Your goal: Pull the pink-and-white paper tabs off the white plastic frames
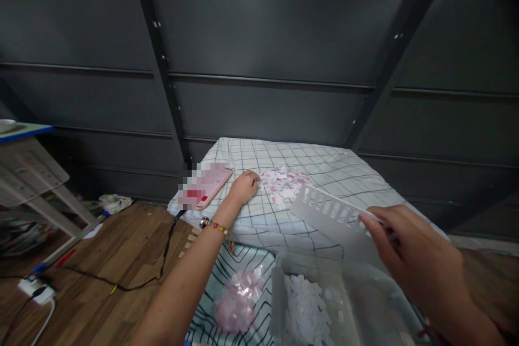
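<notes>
My left hand (244, 186), a beaded bracelet on its wrist, rests low over the checked cloth with its fingers drawn together. Its fingertips are at the left edge of a loose pile of small white and pink pieces (284, 186); whatever they pinch is hidden. On the right, my right hand (409, 248) grips the end of a flat white plastic strip with a row of slots (330, 213). The strip is tilted, its far end beside the pile. Below it, a translucent plastic bin (279, 292) holds many small whitish pieces (306, 311).
A phone (214, 189) with a black cable lies on the cloth's left side. Clear bags of pink pieces (239, 300) sit on a striped teal cloth (206, 303) left of the bin. Dark metal panels (267, 27) rise behind. A power strip (36, 289) lies on the wooden floor.
</notes>
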Available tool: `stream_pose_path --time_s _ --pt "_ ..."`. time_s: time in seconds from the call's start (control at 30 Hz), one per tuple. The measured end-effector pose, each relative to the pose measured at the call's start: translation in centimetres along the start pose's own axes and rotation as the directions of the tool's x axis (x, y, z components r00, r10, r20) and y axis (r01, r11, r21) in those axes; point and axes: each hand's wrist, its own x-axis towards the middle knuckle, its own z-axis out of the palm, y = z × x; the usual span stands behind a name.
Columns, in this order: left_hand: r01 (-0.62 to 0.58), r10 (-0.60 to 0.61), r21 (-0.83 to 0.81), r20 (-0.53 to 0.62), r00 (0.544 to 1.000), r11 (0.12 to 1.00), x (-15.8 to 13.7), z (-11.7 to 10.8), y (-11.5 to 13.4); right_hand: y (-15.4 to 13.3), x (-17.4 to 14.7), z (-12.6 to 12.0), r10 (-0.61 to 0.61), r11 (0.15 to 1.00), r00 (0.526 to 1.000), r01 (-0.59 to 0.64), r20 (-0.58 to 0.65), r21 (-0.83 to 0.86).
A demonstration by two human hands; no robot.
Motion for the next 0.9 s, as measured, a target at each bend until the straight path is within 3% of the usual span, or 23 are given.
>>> stream_pose_path --time_s 0.2,0.43,0.7,0.9 --pt "-0.017 0.017 0.012 -0.004 1.000 1.000 0.1 0.0 0.0 0.7 -0.5 0.4 0.015 1.000 1.000 -0.015 0.002 -0.004" --pt "-0.021 0.021 0.009 -0.004 1.000 1.000 0.1 0.0 0.1 2.4 1.5 2.1 0.031 0.998 0.999 -0.029 -0.042 0.058" --pt "-0.029 0.029 0.026 0.000 1.000 0.999 0.0 -0.1 0.1 5.7 4.9 5.4 -0.064 0.969 0.996 0.049 0.056 0.243" --pt "-0.011 0.011 0.016 0.008 1.000 1.000 0.1 -0.2 0.2 5.9 5.4 5.6 -0.090 0.956 0.992 0.061 0.087 0.287"
